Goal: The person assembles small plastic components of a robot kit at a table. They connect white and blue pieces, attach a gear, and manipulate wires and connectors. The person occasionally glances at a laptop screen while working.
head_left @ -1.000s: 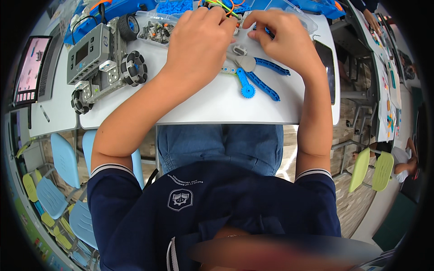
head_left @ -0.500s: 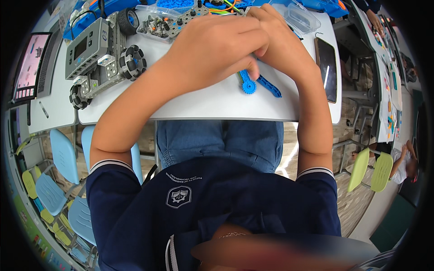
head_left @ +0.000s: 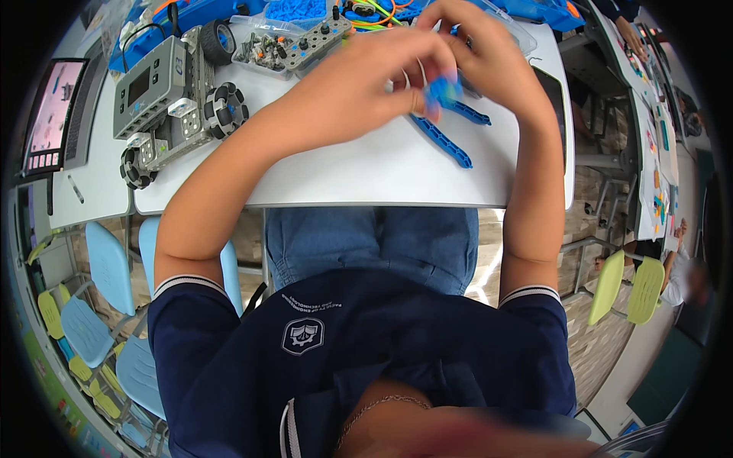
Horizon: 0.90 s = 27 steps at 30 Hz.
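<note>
My left hand (head_left: 366,85) is over the table, thumb and fingers pinched on a small blue gear piece (head_left: 440,91), smeared by motion. Close by on its right, my right hand (head_left: 475,47) is curled with its fingers bent inward. A bit of blue shows by those fingers, but what they hold is mostly hidden. Beneath the hands, a blue toothed-edge-free plastic beam (head_left: 444,143) lies slanted on the white table (head_left: 343,172). Another blue beam (head_left: 469,114) rests just beyond it, partly covered by the gear piece and hands.
Left of my arm stands a grey wheeled robot (head_left: 172,103) with a screen. Behind the hands are a clear box of small parts (head_left: 263,52), a grey perforated plate (head_left: 319,40) and a blue bin (head_left: 298,9). A phone (head_left: 551,82) lies beside my right forearm; a laptop (head_left: 57,107) is far left.
My hands have drawn apart, the right one shifting right. The blue gear piece has risen from near the table into my left fingers' pinch, uncovering more of the beams.
</note>
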Available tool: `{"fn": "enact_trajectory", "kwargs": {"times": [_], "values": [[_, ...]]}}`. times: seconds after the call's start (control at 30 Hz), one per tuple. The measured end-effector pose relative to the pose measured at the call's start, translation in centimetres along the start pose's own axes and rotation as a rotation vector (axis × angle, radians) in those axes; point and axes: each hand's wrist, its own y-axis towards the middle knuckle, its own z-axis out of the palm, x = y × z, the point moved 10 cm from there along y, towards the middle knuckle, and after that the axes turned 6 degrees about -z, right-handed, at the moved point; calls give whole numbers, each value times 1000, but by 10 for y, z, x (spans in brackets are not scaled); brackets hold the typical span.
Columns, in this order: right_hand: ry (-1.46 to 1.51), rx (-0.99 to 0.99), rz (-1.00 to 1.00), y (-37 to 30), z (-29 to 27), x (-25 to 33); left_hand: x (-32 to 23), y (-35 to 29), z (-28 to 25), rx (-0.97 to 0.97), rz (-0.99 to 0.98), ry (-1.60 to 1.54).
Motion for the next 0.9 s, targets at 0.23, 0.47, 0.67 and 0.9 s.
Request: {"fn": "enact_trajectory", "kwargs": {"times": [0.23, 0.47, 0.67, 0.9], "values": [[566, -177, 329, -4, -9, -43, 29, -3, -39, -317, -231, -368], [905, -307, 281, -7, -13, -54, 41, -4, -49, -396, -332, -625], [1287, -383, 295, -7, -7, -59, 43, 0, -43, -324, -318, -970], [1325, -425, 336, -11, -8, -61, 39, 3, -37, -285, -339, -1017]]}}
